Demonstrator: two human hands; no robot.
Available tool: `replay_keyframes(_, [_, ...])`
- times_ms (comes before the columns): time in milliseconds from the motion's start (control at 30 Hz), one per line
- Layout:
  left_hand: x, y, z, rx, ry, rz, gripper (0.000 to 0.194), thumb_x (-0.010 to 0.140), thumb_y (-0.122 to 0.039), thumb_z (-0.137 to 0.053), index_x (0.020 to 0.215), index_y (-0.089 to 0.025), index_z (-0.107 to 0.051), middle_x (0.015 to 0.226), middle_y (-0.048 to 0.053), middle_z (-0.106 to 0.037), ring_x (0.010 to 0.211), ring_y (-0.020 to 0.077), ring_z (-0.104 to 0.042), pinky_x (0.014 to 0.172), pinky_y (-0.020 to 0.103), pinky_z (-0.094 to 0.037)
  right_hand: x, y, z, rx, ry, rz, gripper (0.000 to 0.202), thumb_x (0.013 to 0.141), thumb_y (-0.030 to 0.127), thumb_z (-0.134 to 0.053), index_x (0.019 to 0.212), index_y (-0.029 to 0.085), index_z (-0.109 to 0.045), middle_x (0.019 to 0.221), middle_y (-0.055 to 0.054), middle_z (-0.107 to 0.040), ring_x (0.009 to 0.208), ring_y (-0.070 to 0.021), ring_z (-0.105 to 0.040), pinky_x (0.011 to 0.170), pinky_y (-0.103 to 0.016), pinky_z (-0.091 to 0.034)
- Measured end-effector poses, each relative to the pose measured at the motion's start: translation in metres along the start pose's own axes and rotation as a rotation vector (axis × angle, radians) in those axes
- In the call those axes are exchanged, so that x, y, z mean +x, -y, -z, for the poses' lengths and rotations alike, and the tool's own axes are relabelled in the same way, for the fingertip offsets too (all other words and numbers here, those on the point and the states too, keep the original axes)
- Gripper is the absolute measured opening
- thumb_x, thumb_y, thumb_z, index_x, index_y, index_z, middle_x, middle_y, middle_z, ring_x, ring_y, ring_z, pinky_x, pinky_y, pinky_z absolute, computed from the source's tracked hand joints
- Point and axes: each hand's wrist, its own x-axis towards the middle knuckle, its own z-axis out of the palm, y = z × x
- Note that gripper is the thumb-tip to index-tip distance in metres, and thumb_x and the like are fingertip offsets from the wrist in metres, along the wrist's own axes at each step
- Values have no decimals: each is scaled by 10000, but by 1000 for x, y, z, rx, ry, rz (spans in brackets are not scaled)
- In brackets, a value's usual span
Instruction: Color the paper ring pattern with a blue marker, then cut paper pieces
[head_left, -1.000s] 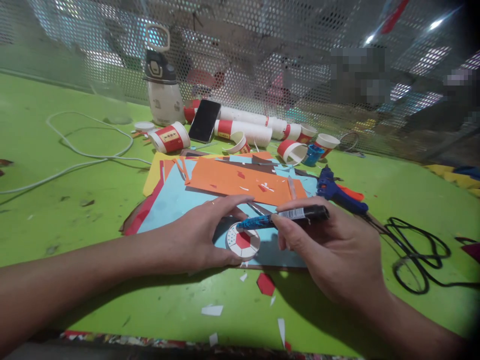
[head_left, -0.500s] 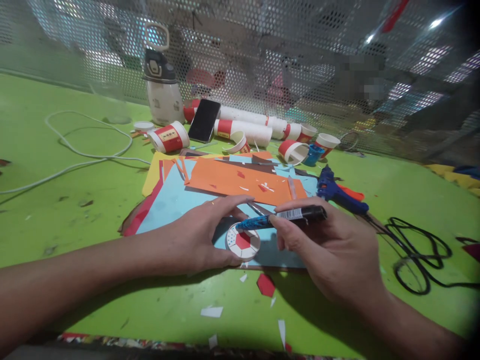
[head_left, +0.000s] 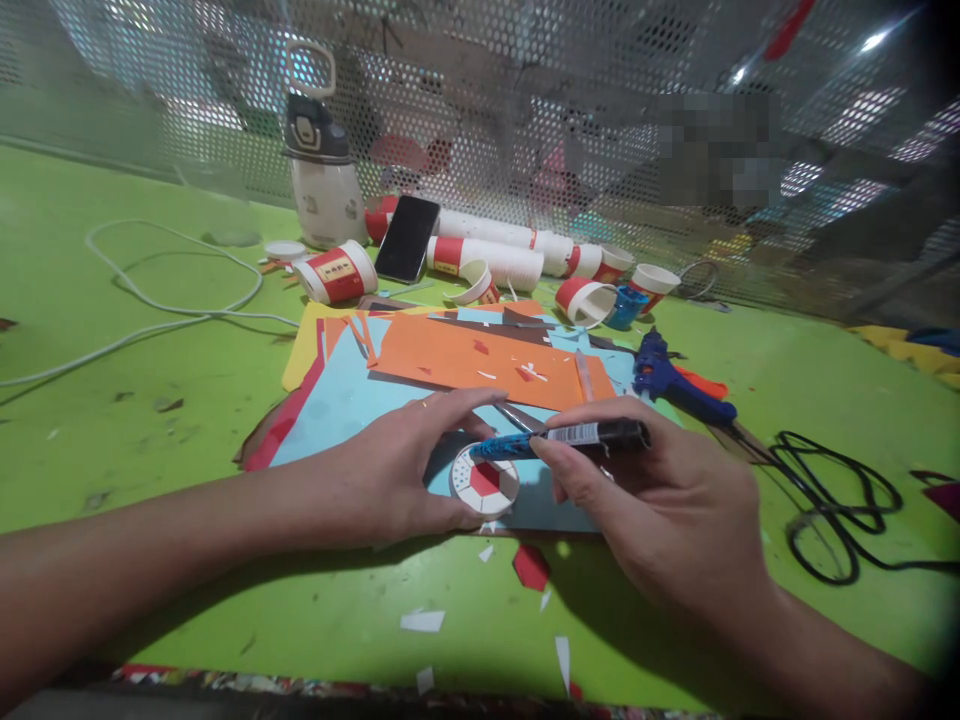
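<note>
A small round white disc [head_left: 485, 498] carries a red hexagon in its middle, dark lines out to its rim and small dots on its left side. My left hand [head_left: 382, 465] curls around the disc's left side, the thumb at its lower edge and the other fingers behind it, steadying it over light blue paper. In my right hand [head_left: 660, 500] is a marker pen [head_left: 577, 434] with a black end and a blue front part. The pen points left, its tip at the upper part of the disc.
Blue sheets [head_left: 330, 420] and orange paper [head_left: 480, 360] lie behind my hands. A blue glue gun [head_left: 679, 385] with a black cord [head_left: 847, 500] rests at right. Farther back are paper cups [head_left: 341, 273], a phone [head_left: 409, 238] and a bottle [head_left: 326, 190]. Paper scraps [head_left: 532, 568] lie in front.
The marker has shifted slightly left along the disc, and my right hand with it. My left hand stays around the disc.
</note>
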Motion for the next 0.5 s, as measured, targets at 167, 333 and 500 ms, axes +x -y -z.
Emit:
replay_keyframes(167, [0,2,0,-1,1,-10,790,697,-256,-790,1403,-228,-437,1198,80,-669,1124,304,-620,993,438,-479,0,-2,-3,20,-11,-20,59,818,208,-726,842,213,-671,576,93,-621,469,-41,-553,439,-151,-414])
replay_keyframes(333, [0,-1,0,22,-5,14,829,696,-261,-790,1428,-214,-404,1278,100,-630,1142,299,-610,1008,441,-468,1,-1,2,48,-61,-36,72,821,239,-726,770,220,-680,576,80,-619,486,-46,-550,482,-152,-454])
replay_keyframes(500, [-1,0,0,54,-17,22,846,695,-319,-791,1440,-237,-399,1275,85,-623,1126,293,-611,998,425,-475,0,3,10,44,-165,-47,85,831,289,-722,775,239,-684,607,68,-641,495,-63,-559,479,-177,-471])
